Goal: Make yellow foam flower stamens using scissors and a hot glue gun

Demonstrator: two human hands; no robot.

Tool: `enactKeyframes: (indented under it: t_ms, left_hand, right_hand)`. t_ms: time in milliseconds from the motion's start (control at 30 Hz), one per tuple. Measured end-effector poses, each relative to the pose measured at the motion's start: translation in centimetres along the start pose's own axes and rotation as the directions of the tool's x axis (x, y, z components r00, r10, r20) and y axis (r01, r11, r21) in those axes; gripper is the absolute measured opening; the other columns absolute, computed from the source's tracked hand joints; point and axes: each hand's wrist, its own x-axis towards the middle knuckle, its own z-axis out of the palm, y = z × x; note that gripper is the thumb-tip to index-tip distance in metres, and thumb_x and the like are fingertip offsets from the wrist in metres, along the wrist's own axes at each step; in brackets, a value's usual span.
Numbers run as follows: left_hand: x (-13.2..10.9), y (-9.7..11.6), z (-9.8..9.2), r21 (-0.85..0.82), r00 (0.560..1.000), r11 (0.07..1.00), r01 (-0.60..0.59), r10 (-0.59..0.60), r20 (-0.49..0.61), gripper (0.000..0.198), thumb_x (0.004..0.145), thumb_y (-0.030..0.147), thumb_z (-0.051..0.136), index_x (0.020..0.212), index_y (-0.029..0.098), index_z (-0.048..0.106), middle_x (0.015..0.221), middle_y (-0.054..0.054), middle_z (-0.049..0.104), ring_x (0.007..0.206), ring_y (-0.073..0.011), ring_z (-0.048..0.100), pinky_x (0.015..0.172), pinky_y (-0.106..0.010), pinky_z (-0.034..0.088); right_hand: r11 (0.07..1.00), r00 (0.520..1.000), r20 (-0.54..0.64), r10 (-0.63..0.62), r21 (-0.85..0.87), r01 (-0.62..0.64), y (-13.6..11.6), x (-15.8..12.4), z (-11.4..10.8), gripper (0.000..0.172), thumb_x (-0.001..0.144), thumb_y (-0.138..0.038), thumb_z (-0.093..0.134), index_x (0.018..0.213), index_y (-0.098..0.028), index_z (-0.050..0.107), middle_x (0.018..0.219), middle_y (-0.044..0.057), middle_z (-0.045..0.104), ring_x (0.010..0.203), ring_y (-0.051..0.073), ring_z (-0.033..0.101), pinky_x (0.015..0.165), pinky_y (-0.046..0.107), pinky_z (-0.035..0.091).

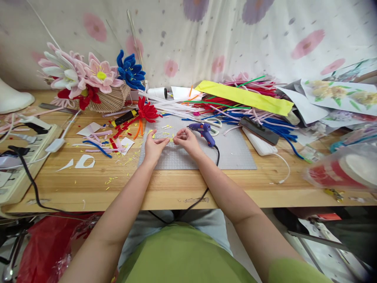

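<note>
Over the grey cutting mat (pixel 232 157), my left hand (pixel 155 146) and my right hand (pixel 187 142) come together, fingertips almost meeting. A small yellow piece (pixel 171 140) shows between them, pinched by thumb and fingers; it is too small to tell its exact kind. More thin yellow snippets (pixel 167 127) lie on the mat just beyond. Close to my right hand rests a purple hot glue gun (pixel 203 131), its black cord running toward me. A red fuzzy flower (pixel 147 110) lies behind my left hand.
Pipe-cleaner offcuts (pixel 101 145) and paper scraps (pixel 85 161) litter the left. Behind are fuzzy flowers in a basket (pixel 110 100), a utility knife (pixel 125 118), and heaped pipe cleaners (pixel 165 103) under a yellow strip (pixel 244 96). A phone (pixel 259 131), plastic-wrapped tub (pixel 344 169) and power strip (pixel 32 157) flank the mat.
</note>
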Motion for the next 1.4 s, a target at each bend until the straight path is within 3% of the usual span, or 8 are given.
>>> enactKeyframes:
  t_ms: [200, 467, 767, 933, 1100, 1400]
  left_hand:
    - [0.1, 0.0, 0.0, -0.079, 0.999, 0.996, 0.043, -0.042, 0.01, 0.073, 0.053, 0.022, 0.078, 0.115, 0.018, 0.041, 0.074, -0.002, 0.068, 0.067, -0.0143, 0.064, 0.057, -0.023, 0.042]
    - [0.1, 0.1, 0.2, -0.192, 0.997, 0.979, 0.07, -0.073, -0.004, 0.067, 0.046, 0.018, 0.081, 0.098, 0.02, 0.039, 0.068, 0.001, 0.065, 0.067, -0.0135, 0.063, 0.068, -0.026, 0.044]
    - [0.6, 0.2, 0.0, -0.388, 0.99, 0.912, 0.134, -0.11, 0.084, 0.049, 0.048, 0.011, 0.075, 0.086, 0.019, 0.045, 0.054, 0.009, 0.052, 0.059, -0.0095, 0.057, 0.073, -0.026, 0.043]
    - [0.5, 0.4, 0.0, -0.389, 0.988, 0.913, 0.121, -0.075, 0.132, 0.047, 0.046, 0.013, 0.076, 0.086, 0.018, 0.053, 0.053, 0.009, 0.052, 0.058, -0.009, 0.056, 0.071, -0.025, 0.043]
    - [0.1, 0.7, 0.0, -0.36, 0.977, 0.914, 0.184, -0.129, 0.172, 0.044, 0.047, 0.019, 0.078, 0.085, 0.015, 0.058, 0.067, 0.001, 0.063, 0.061, -0.0083, 0.056, 0.058, -0.021, 0.039]
    - [0.0, 0.4, 0.1, -0.284, 0.992, 0.952, 0.118, -0.1, 0.078, 0.053, 0.047, 0.024, 0.078, 0.092, 0.017, 0.052, 0.07, 0.0, 0.064, 0.058, -0.008, 0.054, 0.053, -0.02, 0.034]
  right_hand:
    - [0.998, 1.0, 0.02, -0.012, 0.063, 0.011, 0.0, -0.2, 0.0, 0.039, 0.055, -0.031, 0.07, 0.08, -0.02, 0.042, 0.062, -0.007, 0.058, 0.057, 0.008, 0.054, 0.063, 0.025, 0.043]
    - [0.995, 0.998, 0.054, -0.021, 0.096, 0.016, -0.1, -0.4, 0.3, 0.041, 0.055, -0.033, 0.071, 0.082, -0.021, 0.041, 0.064, -0.007, 0.058, 0.06, 0.008, 0.054, 0.066, 0.025, 0.044]
    - [0.997, 0.993, 0.121, -0.001, 0.082, -0.009, 0.4, -0.3, 1.1, 0.045, 0.051, -0.026, 0.072, 0.084, -0.022, 0.042, 0.072, -0.006, 0.061, 0.067, 0.009, 0.057, 0.068, 0.025, 0.044]
    - [0.999, 0.997, 0.079, 0.004, 0.047, -0.007, 0.8, -0.3, 1.8, 0.048, 0.051, -0.029, 0.075, 0.084, -0.021, 0.041, 0.064, -0.007, 0.058, 0.06, 0.008, 0.054, 0.062, 0.023, 0.041]
    - [0.999, 0.999, 0.034, 0.007, 0.048, -0.009, 0.8, -0.1, 1.6, 0.049, 0.048, -0.033, 0.077, 0.08, -0.021, 0.042, 0.062, -0.009, 0.056, 0.057, 0.007, 0.053, 0.061, 0.023, 0.041]
    - [0.999, 0.999, 0.04, 0.008, 0.035, -0.01, 0.6, 0.0, 1.2, 0.049, 0.047, -0.033, 0.075, 0.08, -0.021, 0.041, 0.063, -0.009, 0.055, 0.058, 0.007, 0.053, 0.061, 0.023, 0.04]
